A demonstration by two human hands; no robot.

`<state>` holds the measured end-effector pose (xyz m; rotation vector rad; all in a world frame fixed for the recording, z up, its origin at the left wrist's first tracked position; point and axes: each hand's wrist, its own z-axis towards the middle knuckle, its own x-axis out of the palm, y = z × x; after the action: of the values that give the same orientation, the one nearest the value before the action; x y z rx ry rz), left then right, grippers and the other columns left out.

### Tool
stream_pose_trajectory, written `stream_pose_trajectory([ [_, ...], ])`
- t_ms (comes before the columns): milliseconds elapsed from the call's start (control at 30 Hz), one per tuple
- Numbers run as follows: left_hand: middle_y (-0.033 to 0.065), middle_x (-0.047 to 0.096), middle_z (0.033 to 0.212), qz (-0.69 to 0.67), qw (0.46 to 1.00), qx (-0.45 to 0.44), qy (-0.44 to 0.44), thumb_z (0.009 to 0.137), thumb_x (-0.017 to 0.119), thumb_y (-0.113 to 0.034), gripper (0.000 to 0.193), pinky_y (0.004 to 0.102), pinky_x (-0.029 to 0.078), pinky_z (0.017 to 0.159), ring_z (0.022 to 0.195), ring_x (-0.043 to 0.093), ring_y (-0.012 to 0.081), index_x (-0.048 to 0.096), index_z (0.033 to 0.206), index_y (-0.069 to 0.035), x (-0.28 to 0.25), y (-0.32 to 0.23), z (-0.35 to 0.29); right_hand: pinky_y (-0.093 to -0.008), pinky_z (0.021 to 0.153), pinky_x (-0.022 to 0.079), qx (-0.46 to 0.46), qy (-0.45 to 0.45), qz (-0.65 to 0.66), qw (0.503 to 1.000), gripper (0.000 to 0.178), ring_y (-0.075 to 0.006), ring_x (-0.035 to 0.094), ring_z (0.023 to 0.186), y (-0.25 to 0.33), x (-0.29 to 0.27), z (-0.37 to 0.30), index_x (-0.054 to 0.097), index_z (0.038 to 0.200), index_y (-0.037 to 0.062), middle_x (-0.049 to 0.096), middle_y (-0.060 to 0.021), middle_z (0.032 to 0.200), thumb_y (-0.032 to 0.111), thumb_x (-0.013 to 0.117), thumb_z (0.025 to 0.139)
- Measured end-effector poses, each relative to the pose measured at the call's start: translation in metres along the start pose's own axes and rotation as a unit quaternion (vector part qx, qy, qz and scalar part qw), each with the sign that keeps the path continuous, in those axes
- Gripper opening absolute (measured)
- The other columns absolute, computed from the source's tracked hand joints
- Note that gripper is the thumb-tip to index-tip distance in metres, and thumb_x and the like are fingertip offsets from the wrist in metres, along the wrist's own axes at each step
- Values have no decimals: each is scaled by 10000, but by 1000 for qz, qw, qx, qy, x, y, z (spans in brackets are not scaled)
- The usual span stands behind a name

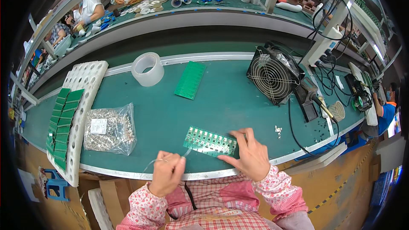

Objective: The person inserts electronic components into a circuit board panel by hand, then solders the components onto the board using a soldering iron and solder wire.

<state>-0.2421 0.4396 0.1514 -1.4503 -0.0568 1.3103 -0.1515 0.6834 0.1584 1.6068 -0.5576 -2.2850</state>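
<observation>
A green circuit board (209,141) with rows of small pale components lies near the table's front edge. My right hand (251,153) grips its right end, thumb at the near edge and forefinger at the far edge. Just left of the board, my left hand (169,171) is closed with thumb and forefinger together. A thin pale translucent strip (186,153) runs from these fingers toward the board's lower left corner, and a loose strand trails off to the left of the hand. Whether the strip touches the board is hard to tell.
Beyond lie a bare green board panel (190,80) and a clear tape roll (148,69). Leftward are a bag of small metal parts (110,130) and a white foam tray (87,83) carrying green boards. A fan (272,76), soldering iron (321,104) and loose parts (278,131) sit right.
</observation>
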Motion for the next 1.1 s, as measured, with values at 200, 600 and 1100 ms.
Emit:
stream_pose_trajectory([
  [200, 120, 662, 736, -180, 968, -145, -94, 1055, 462, -149, 344, 334, 474, 706, 707, 634, 204, 564, 766, 7, 5, 21, 22, -441, 604, 536, 86, 122, 3, 989, 555, -327, 694, 816, -1, -6, 10, 553, 1176, 39, 651, -131, 931, 319, 829, 784],
  [600, 69, 678, 1163, -578, 784, -220, 56, 957, 698, -120, 277, 304, 522, 877, 1053, 631, 119, 590, 1185, -6, 34, 8, 108, -250, 666, 566, 272, -91, 452, 844, 607, -120, 681, 840, 14, 27, -10, 475, 1307, -7, 681, -103, 1018, 139, 830, 837],
  [1100, 52, 677, 1118, -501, 846, -154, 102, 922, 719, -28, 343, 296, 544, 885, 991, 648, 110, 590, 1239, -7, 52, 15, 123, -379, 762, 454, 138, -207, -180, 952, 143, -254, 591, 858, -100, -22, -19, 709, 903, 74, 647, -55, 898, 67, 790, 786],
])
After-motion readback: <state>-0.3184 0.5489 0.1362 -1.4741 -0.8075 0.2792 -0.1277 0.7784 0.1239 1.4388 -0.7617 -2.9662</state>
